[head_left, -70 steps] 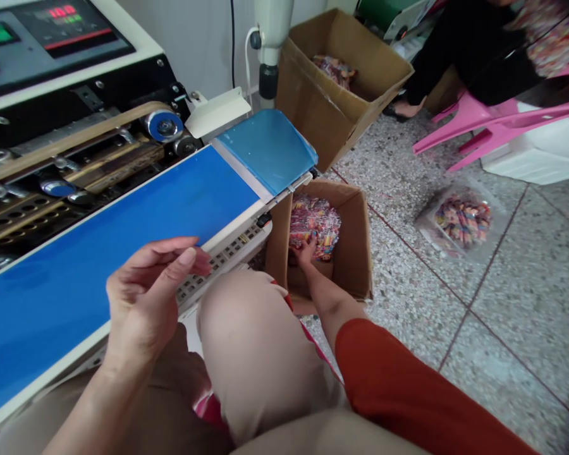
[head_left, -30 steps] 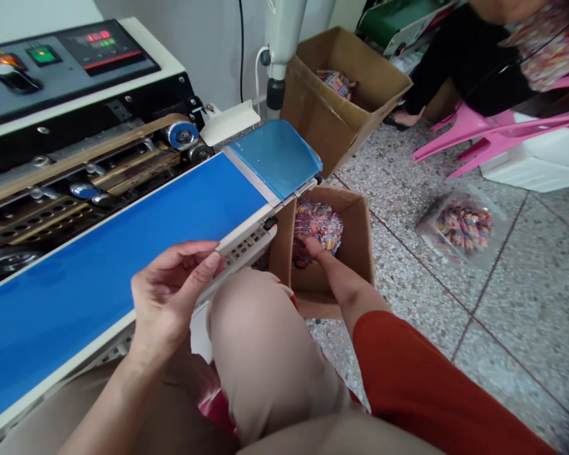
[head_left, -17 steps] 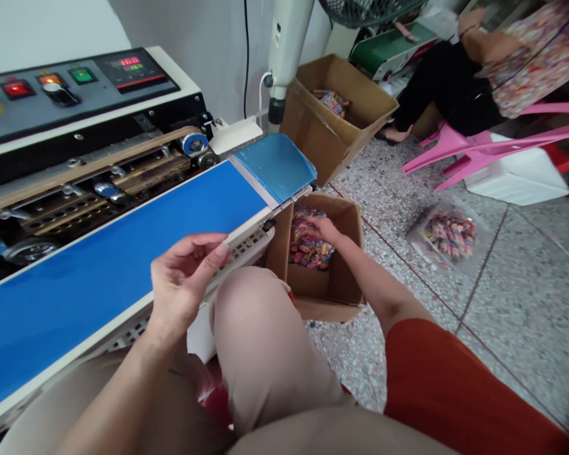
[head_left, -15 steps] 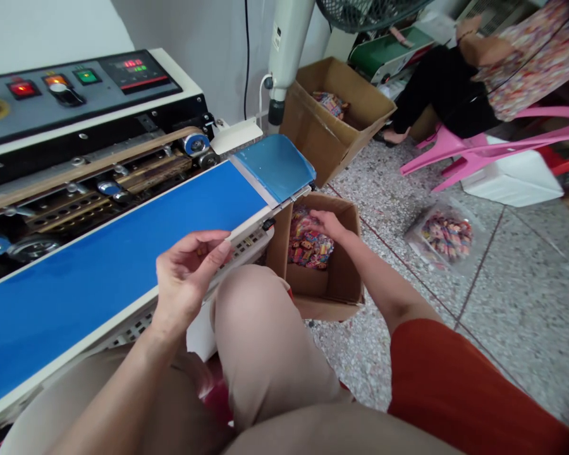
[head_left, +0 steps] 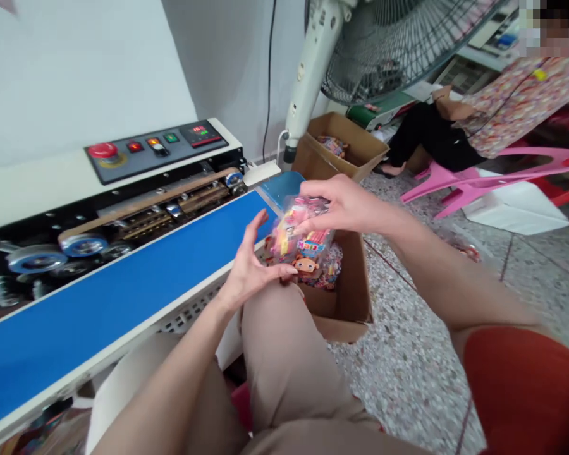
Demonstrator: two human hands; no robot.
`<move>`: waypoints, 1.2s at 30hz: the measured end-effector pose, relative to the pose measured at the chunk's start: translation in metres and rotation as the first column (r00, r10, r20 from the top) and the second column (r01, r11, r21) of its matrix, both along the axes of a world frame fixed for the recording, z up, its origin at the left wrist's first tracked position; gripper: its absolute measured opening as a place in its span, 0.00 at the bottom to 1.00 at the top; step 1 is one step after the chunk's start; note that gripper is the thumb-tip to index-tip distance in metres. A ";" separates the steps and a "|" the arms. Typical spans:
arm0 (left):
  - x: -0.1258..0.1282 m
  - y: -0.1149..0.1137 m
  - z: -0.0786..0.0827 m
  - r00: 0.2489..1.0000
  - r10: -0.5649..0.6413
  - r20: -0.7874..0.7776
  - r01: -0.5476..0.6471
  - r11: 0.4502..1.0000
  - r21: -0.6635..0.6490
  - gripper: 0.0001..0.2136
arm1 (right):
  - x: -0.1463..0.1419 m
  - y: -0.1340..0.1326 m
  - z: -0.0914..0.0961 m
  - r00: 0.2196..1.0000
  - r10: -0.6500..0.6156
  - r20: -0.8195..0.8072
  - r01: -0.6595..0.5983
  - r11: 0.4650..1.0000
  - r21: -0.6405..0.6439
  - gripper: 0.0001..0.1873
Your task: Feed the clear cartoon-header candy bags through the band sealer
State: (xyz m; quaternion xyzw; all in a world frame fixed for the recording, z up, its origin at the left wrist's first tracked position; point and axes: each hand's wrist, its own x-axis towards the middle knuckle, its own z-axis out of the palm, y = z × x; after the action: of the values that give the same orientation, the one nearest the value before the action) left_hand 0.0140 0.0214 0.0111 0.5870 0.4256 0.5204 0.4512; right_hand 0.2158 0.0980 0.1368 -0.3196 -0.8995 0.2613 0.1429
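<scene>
My right hand (head_left: 344,203) grips a clear plastic packet (head_left: 313,245) with colourful printed contents, above the front cardboard box (head_left: 355,294). A cartoon face shows at the packet's lower end. My left hand (head_left: 246,273) is open beside it, thumb and fingers spread apart; its thumb tip overlaps the packet, and I cannot tell whether they touch. More bright packets (head_left: 332,268) lie in the box beneath. How many pieces my right hand holds is unclear.
Along my left runs a machine's blue conveyor belt (head_left: 146,287), with its lit control panel (head_left: 154,148) behind. A fan (head_left: 393,63) stands over a second cardboard box (head_left: 344,151). A pink stool (head_left: 459,180) and a seated person (head_left: 493,120) are at the right.
My right hand has risen out of the front box with the packet. My left hand has moved right towards it and spread its fingers. The view has tilted up.
</scene>
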 end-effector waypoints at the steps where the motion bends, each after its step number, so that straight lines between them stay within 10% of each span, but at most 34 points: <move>1: -0.002 0.000 0.002 0.998 -0.012 0.067 0.015 0.999 -0.038 0.48 | -0.016 0.000 0.007 0.999 0.036 -0.021 -0.036 0.999 -0.008 0.19; 6: -0.020 -0.007 0.012 0.938 0.026 0.345 0.081 0.952 -0.294 0.24 | -0.087 0.019 0.008 0.988 0.149 -0.041 -0.149 0.989 -0.003 0.19; 13: -0.036 -0.013 0.015 0.812 0.180 0.555 0.072 0.913 -0.401 0.21 | -0.140 0.025 -0.010 0.994 0.110 0.020 -0.111 0.989 0.099 0.19; 18: -0.050 -0.014 0.019 0.805 0.180 0.565 0.075 0.914 -0.399 0.19 | -0.132 0.011 -0.009 0.938 0.021 -0.346 -0.027 1.000 -0.011 0.19; 22: -0.058 -0.016 0.019 0.790 0.188 0.583 0.067 0.920 -0.387 0.20 | -0.111 0.005 -0.039 0.609 -0.316 -0.727 0.265 0.946 -0.188 0.20; 27: -0.064 -0.013 0.015 0.773 0.218 0.596 0.039 0.921 -0.388 0.19 | -0.107 -0.011 -0.091 0.677 -0.475 -0.562 0.153 0.838 -0.524 0.21; 36: -0.064 -0.010 0.013 0.757 0.301 0.580 -0.027 0.902 -0.431 0.18 | -0.118 -0.020 -0.108 0.491 -0.545 -0.679 0.380 0.836 -0.396 0.18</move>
State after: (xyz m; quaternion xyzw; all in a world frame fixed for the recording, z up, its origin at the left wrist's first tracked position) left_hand -0.0503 0.0116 0.0242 0.2323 0.3956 0.6281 0.6285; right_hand 0.0982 0.0780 0.0289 -0.4190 -0.5993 0.4093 0.5456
